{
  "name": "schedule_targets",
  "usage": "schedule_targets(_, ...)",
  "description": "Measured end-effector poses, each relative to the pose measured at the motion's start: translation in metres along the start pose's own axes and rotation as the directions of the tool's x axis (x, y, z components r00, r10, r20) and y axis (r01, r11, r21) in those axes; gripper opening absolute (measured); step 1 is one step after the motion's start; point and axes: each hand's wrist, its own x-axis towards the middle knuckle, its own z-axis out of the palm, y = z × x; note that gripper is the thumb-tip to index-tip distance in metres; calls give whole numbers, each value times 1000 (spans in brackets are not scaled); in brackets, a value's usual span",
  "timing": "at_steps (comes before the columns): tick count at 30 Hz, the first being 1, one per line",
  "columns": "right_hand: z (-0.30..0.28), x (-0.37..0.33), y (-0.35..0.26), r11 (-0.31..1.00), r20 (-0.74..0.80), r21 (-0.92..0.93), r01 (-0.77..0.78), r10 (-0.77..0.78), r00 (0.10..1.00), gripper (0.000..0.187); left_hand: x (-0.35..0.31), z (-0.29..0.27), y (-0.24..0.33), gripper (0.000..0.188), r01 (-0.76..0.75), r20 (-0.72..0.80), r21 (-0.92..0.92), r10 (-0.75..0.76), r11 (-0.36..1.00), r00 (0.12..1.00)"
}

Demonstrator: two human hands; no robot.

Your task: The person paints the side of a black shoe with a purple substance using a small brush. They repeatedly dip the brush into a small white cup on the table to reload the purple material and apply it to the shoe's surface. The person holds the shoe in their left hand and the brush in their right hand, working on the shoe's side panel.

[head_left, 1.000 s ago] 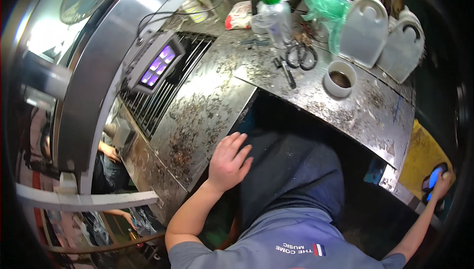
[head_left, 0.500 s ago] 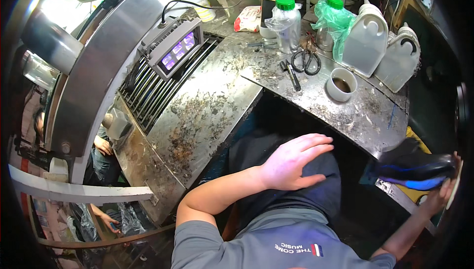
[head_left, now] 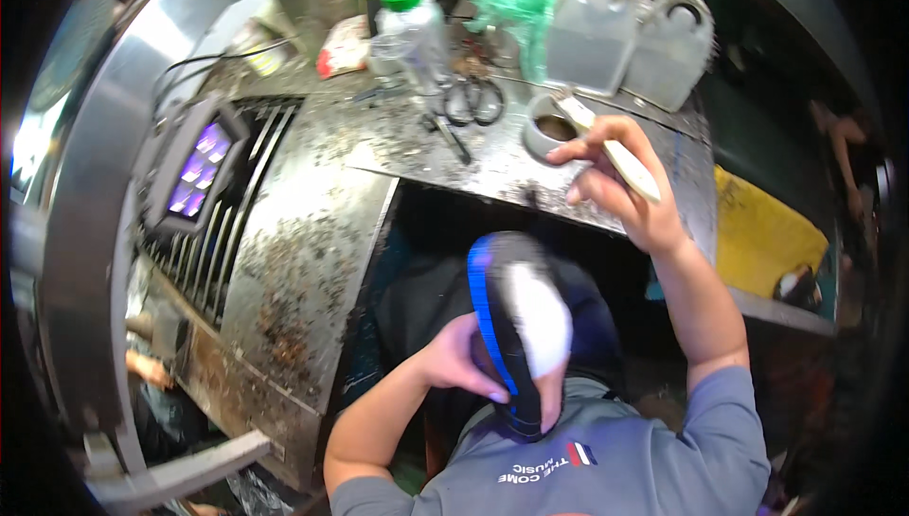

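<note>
My left hand [head_left: 454, 360] is wrapped round a black shoe upper [head_left: 490, 303] with a blue band, held upright over my lap and smeared by motion. Its white underside [head_left: 540, 317] faces right. Between the fingers of my right hand [head_left: 630, 175] is a brush [head_left: 628, 168] with a pale, flat handle. The brush's bristle end reaches over a small grey-white cup [head_left: 537, 137] of dark liquid on the metal bench. Whether the bristles touch the liquid I cannot tell.
Scissors [head_left: 473, 101] and a black marker [head_left: 449, 139] lie left of the cup. Behind stand green-capped bottles [head_left: 413, 38] and pale plastic jugs [head_left: 592, 38]. A purple-lit lamp [head_left: 199, 170] hangs over a grate at left. Yellow sheet [head_left: 762, 232] at right; other people's arms at both sides.
The shoe upper has come from the far right to my lap, passing from my right hand to my left. My right hand has brought the brush to the cup. The view has shifted.
</note>
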Motion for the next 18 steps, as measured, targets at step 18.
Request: schedule_targets(18,-65,83,46,246,-89,-963,-110,96,991,21,-94,-54,-119,107,-362,-344,-206,279,909,896)
